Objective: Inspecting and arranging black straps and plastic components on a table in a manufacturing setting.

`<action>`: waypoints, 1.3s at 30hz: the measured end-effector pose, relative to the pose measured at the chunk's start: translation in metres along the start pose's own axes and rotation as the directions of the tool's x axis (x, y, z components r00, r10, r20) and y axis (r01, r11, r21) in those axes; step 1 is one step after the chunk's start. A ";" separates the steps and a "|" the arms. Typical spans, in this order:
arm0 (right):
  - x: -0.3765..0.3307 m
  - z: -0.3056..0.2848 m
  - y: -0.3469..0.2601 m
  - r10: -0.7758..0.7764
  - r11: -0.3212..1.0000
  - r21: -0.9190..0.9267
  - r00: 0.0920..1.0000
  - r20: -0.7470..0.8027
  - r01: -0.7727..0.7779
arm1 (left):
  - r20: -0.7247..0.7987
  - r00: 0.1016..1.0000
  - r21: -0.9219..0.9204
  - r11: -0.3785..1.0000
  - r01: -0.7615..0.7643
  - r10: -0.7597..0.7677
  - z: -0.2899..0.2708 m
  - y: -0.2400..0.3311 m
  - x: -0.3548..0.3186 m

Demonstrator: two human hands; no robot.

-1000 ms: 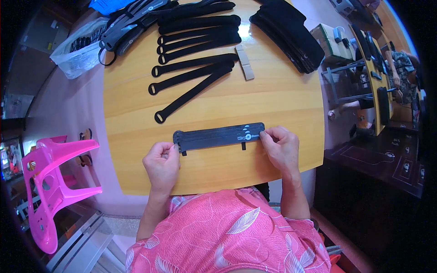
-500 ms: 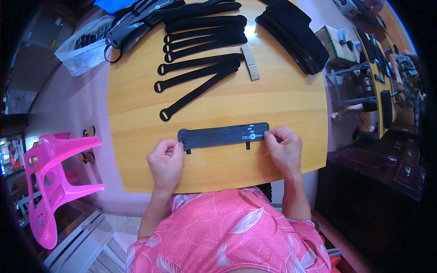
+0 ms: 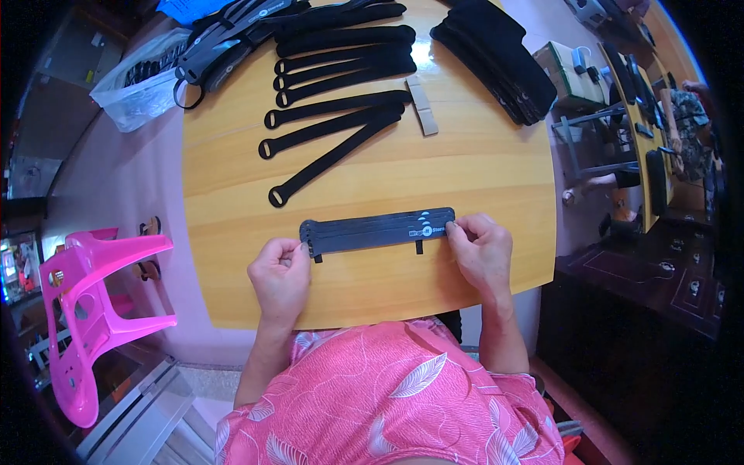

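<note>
A fanned stack of black hook-and-loop straps lies across the near part of the wooden table, pale printing at its right end. Two short dark tabs stick out below its lower edge. My left hand pinches the stack's left end, where the strap eyelets overlap. At the right end, the thumb and fingertips of my right hand grip the corner. Beyond the hands, several loose black straps with oval eyelets are laid out in a row, the nearest one slanting.
A flat beige strip lies right of the loose straps. Farther back are a pile of black fabric pieces, bundled straps and a clear plastic bag. A pink stool stands left of the table; another person is at far right.
</note>
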State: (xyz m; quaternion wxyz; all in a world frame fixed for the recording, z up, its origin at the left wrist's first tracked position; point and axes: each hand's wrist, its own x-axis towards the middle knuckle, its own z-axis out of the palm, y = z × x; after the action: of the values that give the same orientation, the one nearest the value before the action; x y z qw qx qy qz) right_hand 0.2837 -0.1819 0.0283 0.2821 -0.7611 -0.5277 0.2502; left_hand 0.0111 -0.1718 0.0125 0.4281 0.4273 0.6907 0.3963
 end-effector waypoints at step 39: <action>-0.002 0.003 -0.004 0.001 0.999 -0.051 0.999 -0.049 -0.004 | -0.025 1.000 0.048 0.999 -0.001 0.002 0.000 -0.003 0.000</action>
State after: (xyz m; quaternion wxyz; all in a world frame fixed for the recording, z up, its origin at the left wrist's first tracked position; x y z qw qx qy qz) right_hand 0.2784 -0.1818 0.0293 0.2752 -0.7746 -0.5258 0.2184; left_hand 0.0105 -0.1725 0.0098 0.4085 0.4330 0.7051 0.3853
